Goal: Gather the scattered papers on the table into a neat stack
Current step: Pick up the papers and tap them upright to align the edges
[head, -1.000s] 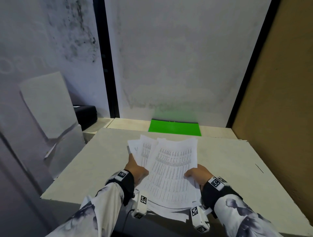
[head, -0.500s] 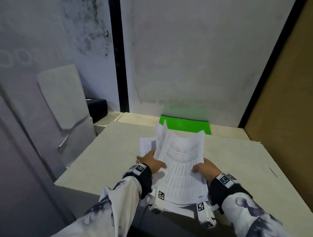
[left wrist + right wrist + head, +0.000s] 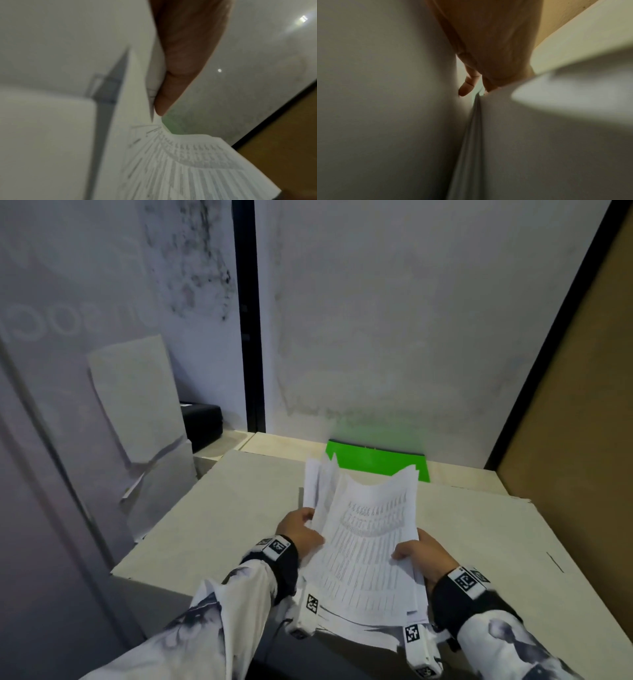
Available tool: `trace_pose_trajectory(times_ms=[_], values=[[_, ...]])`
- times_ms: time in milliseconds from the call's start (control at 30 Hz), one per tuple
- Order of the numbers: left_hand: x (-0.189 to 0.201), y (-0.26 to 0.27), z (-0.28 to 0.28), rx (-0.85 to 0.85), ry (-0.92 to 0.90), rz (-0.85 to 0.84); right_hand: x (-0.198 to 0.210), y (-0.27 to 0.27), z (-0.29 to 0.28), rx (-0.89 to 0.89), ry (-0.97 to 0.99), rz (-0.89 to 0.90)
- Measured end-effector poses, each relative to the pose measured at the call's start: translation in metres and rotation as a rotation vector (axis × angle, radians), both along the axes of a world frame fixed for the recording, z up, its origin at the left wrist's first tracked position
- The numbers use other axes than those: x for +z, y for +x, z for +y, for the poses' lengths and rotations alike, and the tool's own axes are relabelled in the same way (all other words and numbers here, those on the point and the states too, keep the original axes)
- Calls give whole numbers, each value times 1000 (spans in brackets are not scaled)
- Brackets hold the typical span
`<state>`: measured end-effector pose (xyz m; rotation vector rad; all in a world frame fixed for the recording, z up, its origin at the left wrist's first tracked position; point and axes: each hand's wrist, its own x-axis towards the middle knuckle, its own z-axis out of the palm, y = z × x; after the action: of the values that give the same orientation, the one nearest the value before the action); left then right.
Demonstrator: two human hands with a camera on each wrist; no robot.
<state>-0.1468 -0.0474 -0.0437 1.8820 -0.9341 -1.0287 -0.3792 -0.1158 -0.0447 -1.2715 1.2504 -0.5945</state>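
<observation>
A bundle of white printed papers (image 3: 370, 542) is lifted off the pale table (image 3: 212, 525), curved and tilted up at its far end. My left hand (image 3: 301, 529) grips the bundle's left edge, and my right hand (image 3: 421, 556) grips its right edge near the lower corner. In the left wrist view the thumb of my left hand (image 3: 173, 86) pinches the sheets (image 3: 180, 169), which fan out below it. In the right wrist view the fingers (image 3: 467, 86) of my right hand lie against the papers (image 3: 471, 135), seen edge-on. Some loose sheets stick out unevenly at the top left.
A green sheet (image 3: 376, 462) lies flat at the table's far edge against the wall. A black box (image 3: 202, 422) sits on a ledge at the back left. A brown panel (image 3: 575, 440) bounds the right side. Grey boards (image 3: 137, 412) lean at the left.
The papers, lying fanned on the table a second ago, have been raised and curled upward between both hands. The left hand shifted inward along the left edge.
</observation>
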Motion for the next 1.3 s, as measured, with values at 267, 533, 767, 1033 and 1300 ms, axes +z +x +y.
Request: trace_pose_trajectory(times_ms=[267,533,767,1033,1300], values=[[-28,16,-4,23,82,201,-28,-10,2,20,-4,48],[30,10,14,-273,-335,232,-7,-23,28,-22,-31,-340],[92,32,18,-411,-505,169,42,-31,21,-48,-201,-581],[71,10,13,-76,-584,-78,59,-13,24,-133,-468,-282],[86,23,10,19,-771,138,58,-25,23,-167,-434,-325]])
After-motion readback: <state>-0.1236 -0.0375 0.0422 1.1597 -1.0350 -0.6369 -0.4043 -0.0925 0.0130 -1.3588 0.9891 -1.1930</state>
